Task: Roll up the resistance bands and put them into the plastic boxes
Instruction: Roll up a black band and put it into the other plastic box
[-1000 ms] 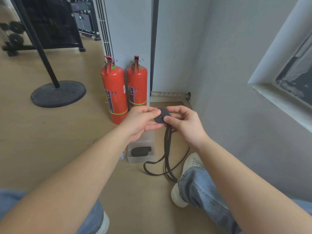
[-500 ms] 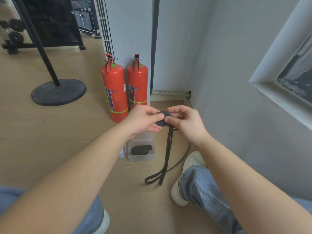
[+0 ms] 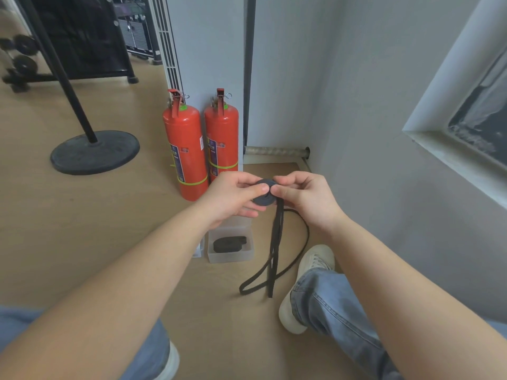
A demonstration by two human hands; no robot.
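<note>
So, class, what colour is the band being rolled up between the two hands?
Black, coil and loose tail alike: resistance band, clearest in the head view.

A black band (image 3: 264, 196) is partly wound into a flat round coil, held up in the air above the box (image 3: 230, 244). Its unrolled length hangs straight down from the coil just right of the box, and its end loops lie on the floor. The box is clear plastic, open-topped, standing upright on the floor. Inside it lies a second black band (image 3: 229, 243), already rolled.
</note>
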